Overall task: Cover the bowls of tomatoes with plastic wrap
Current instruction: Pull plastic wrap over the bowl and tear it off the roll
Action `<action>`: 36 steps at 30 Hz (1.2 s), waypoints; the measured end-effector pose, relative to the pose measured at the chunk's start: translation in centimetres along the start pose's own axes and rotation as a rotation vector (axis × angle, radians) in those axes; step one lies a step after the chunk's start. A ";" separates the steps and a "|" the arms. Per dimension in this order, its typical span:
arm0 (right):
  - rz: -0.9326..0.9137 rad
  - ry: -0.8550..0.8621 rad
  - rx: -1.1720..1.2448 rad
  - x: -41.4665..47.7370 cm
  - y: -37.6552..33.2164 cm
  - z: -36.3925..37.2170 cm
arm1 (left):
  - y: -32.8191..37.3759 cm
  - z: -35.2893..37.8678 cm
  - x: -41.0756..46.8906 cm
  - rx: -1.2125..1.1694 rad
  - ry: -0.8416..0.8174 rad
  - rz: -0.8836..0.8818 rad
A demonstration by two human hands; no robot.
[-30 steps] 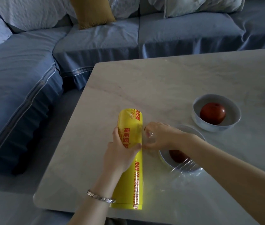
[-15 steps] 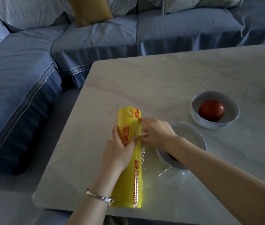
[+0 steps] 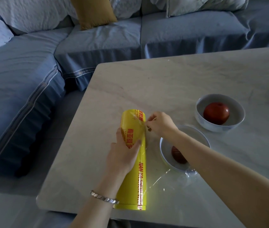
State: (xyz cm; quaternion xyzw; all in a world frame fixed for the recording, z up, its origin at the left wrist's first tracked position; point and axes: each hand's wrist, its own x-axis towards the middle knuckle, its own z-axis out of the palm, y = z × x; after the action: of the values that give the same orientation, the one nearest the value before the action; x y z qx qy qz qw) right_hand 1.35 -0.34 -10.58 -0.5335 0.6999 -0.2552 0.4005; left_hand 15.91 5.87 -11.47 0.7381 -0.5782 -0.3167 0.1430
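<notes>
left hand (image 3: 122, 155) gripping yellow wrap roll (image 3: 134, 163) — right hand (image 3: 160, 123) pinching film edge, two tomato bowls (image 3: 220, 112) beside

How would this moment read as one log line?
left hand steadies yellow plastic-wrap roll | right hand pinches film edge | far bowl uncovered

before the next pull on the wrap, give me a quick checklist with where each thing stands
1. Roll held steady: ok. The left hand presses the yellow roll flat on the table.
2. Film edge in grip: ok. The right hand pinches the plastic wrap near the roll's far end.
3. Film still joined to the roll along its whole length: cannot tell, it is clear and hard to see.
4. Near bowl covered: cannot tell. Loose film lies by its near rim.
5. Far bowl covered: not ok, its tomato looks bare.
</notes>
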 end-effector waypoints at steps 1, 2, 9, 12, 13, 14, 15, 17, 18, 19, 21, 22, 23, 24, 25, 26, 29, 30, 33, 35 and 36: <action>0.032 0.021 0.075 0.2 0.0 -0.2 | 0.0 0.0 0.0 -0.001 0.002 0.002; 0.076 0.039 0.182 0.4 -0.1 -0.4 | 0.0 0.0 0.0 -0.004 0.004 0.005; -0.133 -0.169 -0.099 -1.0 0.2 -1.6 | -0.4 -0.4 0.2 -0.049 -0.005 0.012; -0.318 -0.334 -0.550 -4.1 0.6 -1.5 | -0.5 -0.6 0.3 -0.063 -0.020 0.035; -0.383 -0.362 -0.634 -5.1 0.7 -1.4 | -0.4 -0.6 0.3 -0.066 -0.022 0.035; -0.444 -0.384 -0.696 -5.7 0.8 -1.2 | -0.4 -0.6 0.3 -0.064 -0.023 0.030; -0.481 -0.403 -0.744 -6.1 0.9 -0.9 | -0.4 -0.5 0.3 -0.060 -0.019 0.021; -0.505 -0.420 -0.779 -6.5 1.0 -0.5 | -0.3 -0.6 0.3 -0.058 -0.011 0.009; -0.519 -0.396 -0.751 -6.5 1.2 -0.3 | -0.2 -0.6 0.3 -0.061 -0.013 0.007; -0.538 -0.359 -0.713 -6.5 1.2 -0.2 | -0.2 -0.6 0.3 -0.065 -0.016 0.007; -0.570 -0.281 -0.665 -6.4 1.4 0.0 | -0.1 -0.6 0.3 -0.067 -0.020 0.007; -0.572 -0.251 -0.653 -6.4 1.4 0.1 | -0.1 -0.6 0.3 -0.067 -0.019 0.008; -0.566 -0.234 -0.645 -6.5 1.5 0.3 | -0.1 -0.6 0.3 -0.067 -0.017 0.006; -0.564 -0.221 -0.633 -6.6 1.4 0.5 | -0.1 -0.6 0.3 -0.068 -0.015 0.003; -0.565 -0.208 -0.621 -6.9 1.4 0.6 | -0.1 -0.5 0.3 -0.067 -0.014 -0.002; -0.571 -0.194 -0.606 -7.1 1.4 0.7 | -0.2 -0.5 0.3 -0.064 -0.012 -0.006; -0.569 -0.167 -0.561 -7.2 1.7 1.1 | -0.1 -0.4 0.3 -0.044 -0.007 -0.015; -0.570 -0.135 -0.557 -7.3 1.8 1.4 | -0.1 -0.4 0.3 -0.042 -0.005 -0.014; -0.546 -0.004 -0.466 -6.9 2.3 2.1 | -0.1 -0.5 0.3 -0.045 -0.011 -0.012; -0.540 0.045 -0.420 -6.3 2.4 2.1 | -0.1 -0.6 0.2 -0.041 -0.018 -0.009; -0.514 0.051 -0.400 -6.1 2.4 2.0 | -0.1 -0.7 0.2 -0.039 -0.020 -0.004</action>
State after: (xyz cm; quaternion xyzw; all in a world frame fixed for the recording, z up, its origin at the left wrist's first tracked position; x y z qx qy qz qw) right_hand 2.42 6.32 -11.81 -0.7542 0.5885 -0.2184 0.1926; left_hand 16.46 5.58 -11.07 0.7332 -0.5720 -0.3354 0.1509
